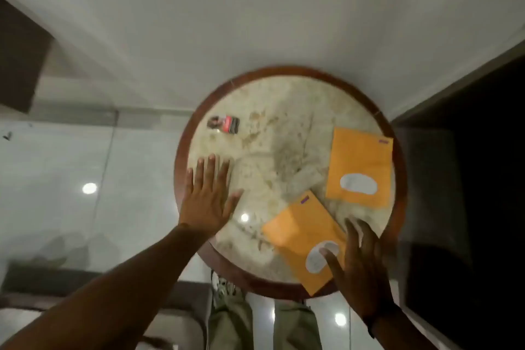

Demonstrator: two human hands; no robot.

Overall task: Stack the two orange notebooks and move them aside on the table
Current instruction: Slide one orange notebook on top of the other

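I see round table [181,167], marble top, wood rim. Far notebook [360,165] flat at 3 o'clock; near notebook [301,233] tilted at 5 o'clock, corner past rim, notebooks apart. Right hand [359,267] fingers spread, thumb on near notebook's white label, nothing gripped. Left hand [206,196] flat, splayed at 9 o'clock, empty. Small red-black object [225,124] at 10 o'clock.

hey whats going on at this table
A person stands over a round marble table with two orange notebooks lying apart, not yet stacked. The right hand is spread over the near notebook, which overhangs the table's near edge, thumb on its white label; no closed grip yet. The left hand is open and flat at the table's left side. The far notebook lies untouched, and a small red and black item sits at the far left.
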